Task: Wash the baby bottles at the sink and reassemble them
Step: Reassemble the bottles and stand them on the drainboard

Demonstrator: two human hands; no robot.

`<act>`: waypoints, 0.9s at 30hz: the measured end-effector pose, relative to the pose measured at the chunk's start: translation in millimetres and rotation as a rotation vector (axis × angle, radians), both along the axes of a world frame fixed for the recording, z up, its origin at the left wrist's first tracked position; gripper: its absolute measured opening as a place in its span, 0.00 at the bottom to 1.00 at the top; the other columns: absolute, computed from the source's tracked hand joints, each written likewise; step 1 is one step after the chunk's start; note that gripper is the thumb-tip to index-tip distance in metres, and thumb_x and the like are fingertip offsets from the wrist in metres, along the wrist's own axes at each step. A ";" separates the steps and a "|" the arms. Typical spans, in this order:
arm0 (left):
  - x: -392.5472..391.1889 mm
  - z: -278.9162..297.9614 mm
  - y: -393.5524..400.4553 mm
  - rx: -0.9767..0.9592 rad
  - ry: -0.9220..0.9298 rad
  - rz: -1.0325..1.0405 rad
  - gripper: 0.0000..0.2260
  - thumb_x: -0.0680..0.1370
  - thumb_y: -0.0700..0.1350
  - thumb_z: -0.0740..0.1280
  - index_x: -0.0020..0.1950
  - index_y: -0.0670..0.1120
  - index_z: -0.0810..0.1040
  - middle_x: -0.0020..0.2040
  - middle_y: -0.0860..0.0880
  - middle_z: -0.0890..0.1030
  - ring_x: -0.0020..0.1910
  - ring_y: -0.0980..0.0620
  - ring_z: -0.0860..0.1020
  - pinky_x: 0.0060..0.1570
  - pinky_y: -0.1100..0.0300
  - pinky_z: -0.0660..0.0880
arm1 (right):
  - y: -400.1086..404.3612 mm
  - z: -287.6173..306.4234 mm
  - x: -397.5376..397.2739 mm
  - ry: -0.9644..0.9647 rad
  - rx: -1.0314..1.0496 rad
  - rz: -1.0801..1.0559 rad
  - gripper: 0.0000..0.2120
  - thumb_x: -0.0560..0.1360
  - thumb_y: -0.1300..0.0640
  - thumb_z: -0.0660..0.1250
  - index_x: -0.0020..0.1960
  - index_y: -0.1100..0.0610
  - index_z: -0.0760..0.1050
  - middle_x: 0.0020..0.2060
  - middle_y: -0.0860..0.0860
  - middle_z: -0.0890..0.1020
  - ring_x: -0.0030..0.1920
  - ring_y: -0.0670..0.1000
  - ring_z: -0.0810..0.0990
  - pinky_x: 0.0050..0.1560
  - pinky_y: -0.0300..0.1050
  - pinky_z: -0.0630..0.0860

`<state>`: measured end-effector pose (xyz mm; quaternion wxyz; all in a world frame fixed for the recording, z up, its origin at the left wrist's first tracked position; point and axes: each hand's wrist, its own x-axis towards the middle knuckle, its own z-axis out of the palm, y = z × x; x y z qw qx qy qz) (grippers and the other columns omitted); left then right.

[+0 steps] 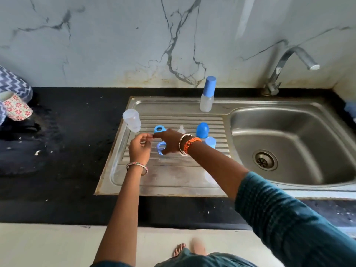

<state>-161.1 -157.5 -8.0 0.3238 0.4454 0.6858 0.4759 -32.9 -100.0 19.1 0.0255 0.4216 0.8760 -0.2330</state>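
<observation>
Head view, reading left to right from the ribbed drainboard (173, 176) of the steel sink. Well left of it, on the black countertop (67, 151), a floral paper cup (18, 107) lies on its side against a zigzag-patterned cloth (13, 81). At the drainboard's left rim a clear bottle body (132, 120) stands neck down, tilted slightly. Your left hand (139, 148) hovers over the drainboard's left part with its fingers curled, thumb and forefinger pinched toward your other hand's fingertips; what it pinches is too small to tell. A blue collar ring (159, 129) sits on the ribs just behind the hands, and a second blue ring (161, 147) lies between them. Your right hand (169, 140) reaches across from the basin side, fingers extended to meet the left; whether it grips anything I cannot tell. Behind it on the ribs is a clear teat (181, 129), then a blue dome cap (202, 130) and a pale blue cap (210, 142) near the drainboard's right edge. An assembled bottle (207, 95) with a blue cap stands upright at the back rim. Right of the drainboard lies the basin (289, 143), with the tap (289, 62) behind it.
</observation>
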 end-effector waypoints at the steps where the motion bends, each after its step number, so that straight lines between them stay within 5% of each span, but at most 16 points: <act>1: 3.3 5.2 2.6 0.020 -0.037 -0.010 0.09 0.75 0.32 0.63 0.46 0.44 0.78 0.48 0.43 0.81 0.48 0.42 0.79 0.47 0.45 0.77 | 0.4 14.8 9.2 0.041 0.004 -0.025 0.27 0.72 0.57 0.71 0.70 0.55 0.70 0.60 0.57 0.78 0.60 0.56 0.76 0.58 0.43 0.69; 5: 32.0 36.0 20.3 0.112 -0.142 -0.117 0.14 0.75 0.31 0.62 0.41 0.50 0.76 0.44 0.46 0.81 0.42 0.49 0.78 0.35 0.57 0.75 | -1.2 88.9 74.5 0.230 -0.040 -0.150 0.16 0.73 0.58 0.69 0.61 0.54 0.78 0.53 0.51 0.82 0.52 0.51 0.81 0.54 0.39 0.75; 8: 78.0 58.3 39.3 0.144 -0.216 -0.302 0.14 0.76 0.30 0.60 0.43 0.49 0.76 0.41 0.50 0.80 0.35 0.58 0.77 0.32 0.63 0.73 | -17.8 138.2 147.6 0.613 -0.281 -0.230 0.14 0.73 0.59 0.70 0.58 0.55 0.78 0.42 0.46 0.83 0.44 0.47 0.82 0.44 0.35 0.78; 10: 107.3 67.7 47.6 0.134 -0.255 -0.417 0.13 0.77 0.31 0.60 0.44 0.49 0.76 0.40 0.51 0.80 0.33 0.60 0.77 0.31 0.65 0.72 | -28.5 146.8 197.2 0.943 -0.472 -0.274 0.13 0.72 0.60 0.70 0.57 0.52 0.79 0.45 0.48 0.83 0.46 0.48 0.82 0.46 0.39 0.80; 12: 136.4 75.4 51.5 0.118 -0.274 -0.510 0.12 0.78 0.32 0.60 0.45 0.48 0.77 0.41 0.51 0.81 0.33 0.60 0.78 0.33 0.64 0.73 | -30.6 128.2 237.3 1.018 -0.578 -0.489 0.13 0.73 0.61 0.69 0.57 0.55 0.80 0.48 0.51 0.83 0.47 0.46 0.83 0.46 0.40 0.80; 13: 150.0 77.3 52.0 0.110 -0.272 -0.542 0.12 0.78 0.32 0.59 0.46 0.47 0.77 0.41 0.51 0.81 0.33 0.59 0.78 0.34 0.64 0.73 | -33.7 111.6 251.0 0.790 -0.502 -0.691 0.13 0.74 0.62 0.68 0.59 0.59 0.79 0.47 0.53 0.83 0.46 0.45 0.83 0.45 0.38 0.80; 14: 160.3 78.4 51.3 0.102 -0.267 -0.553 0.12 0.78 0.32 0.59 0.47 0.46 0.77 0.41 0.51 0.81 0.33 0.59 0.77 0.34 0.63 0.73 | -35.3 90.8 259.6 0.368 -0.335 -0.825 0.15 0.74 0.63 0.69 0.60 0.62 0.77 0.49 0.55 0.82 0.47 0.46 0.83 0.46 0.39 0.79; 16: 176.4 79.5 48.8 0.078 -0.248 -0.596 0.12 0.78 0.32 0.58 0.46 0.46 0.77 0.41 0.51 0.80 0.33 0.58 0.76 0.34 0.63 0.72 | -49.7 54.4 274.4 -0.315 -0.114 -0.927 0.17 0.71 0.61 0.71 0.59 0.64 0.76 0.54 0.59 0.81 0.55 0.53 0.81 0.49 0.42 0.77; 18: 185.6 80.8 48.5 0.061 -0.253 -0.628 0.13 0.78 0.33 0.58 0.44 0.48 0.77 0.41 0.51 0.81 0.35 0.57 0.76 0.35 0.63 0.73 | -47.1 54.8 285.7 -0.364 -0.127 -0.977 0.14 0.69 0.58 0.72 0.51 0.63 0.79 0.48 0.58 0.83 0.48 0.54 0.83 0.43 0.40 0.78; 20: 190.0 80.6 50.1 0.034 -0.283 -0.656 0.12 0.79 0.33 0.59 0.44 0.49 0.77 0.41 0.52 0.81 0.35 0.56 0.77 0.34 0.63 0.75 | -39.5 74.9 303.4 0.176 -0.225 -1.066 0.09 0.70 0.60 0.72 0.47 0.64 0.79 0.42 0.59 0.83 0.35 0.51 0.84 0.35 0.39 0.80; 22: 195.7 79.0 52.0 -0.007 -0.371 -0.655 0.12 0.79 0.34 0.60 0.44 0.48 0.77 0.40 0.52 0.81 0.36 0.55 0.77 0.33 0.63 0.76 | -39.7 95.5 311.1 0.924 -0.491 -1.082 0.08 0.72 0.62 0.71 0.50 0.63 0.78 0.46 0.61 0.81 0.37 0.53 0.85 0.38 0.40 0.81; 23: 198.0 78.7 52.4 -0.029 -0.440 -0.655 0.11 0.79 0.34 0.60 0.45 0.48 0.77 0.39 0.52 0.82 0.36 0.54 0.78 0.33 0.62 0.76 | -37.6 95.8 313.7 1.110 -0.469 -1.122 0.10 0.71 0.62 0.71 0.51 0.62 0.78 0.49 0.62 0.81 0.42 0.55 0.85 0.42 0.41 0.80; 26: 203.1 74.3 49.4 -0.100 -0.571 -0.661 0.10 0.81 0.38 0.59 0.47 0.47 0.78 0.41 0.51 0.82 0.36 0.54 0.79 0.35 0.60 0.78 | -39.7 77.1 297.2 0.579 0.114 -1.553 0.18 0.69 0.59 0.73 0.56 0.63 0.74 0.54 0.62 0.79 0.54 0.61 0.79 0.51 0.46 0.75; 27: 204.0 70.9 47.1 -0.116 -0.568 -0.668 0.10 0.81 0.40 0.58 0.48 0.47 0.78 0.42 0.50 0.82 0.37 0.54 0.80 0.37 0.60 0.78 | -41.4 71.0 288.5 0.625 0.182 -1.602 0.19 0.69 0.58 0.73 0.57 0.62 0.73 0.54 0.61 0.78 0.52 0.61 0.79 0.53 0.49 0.75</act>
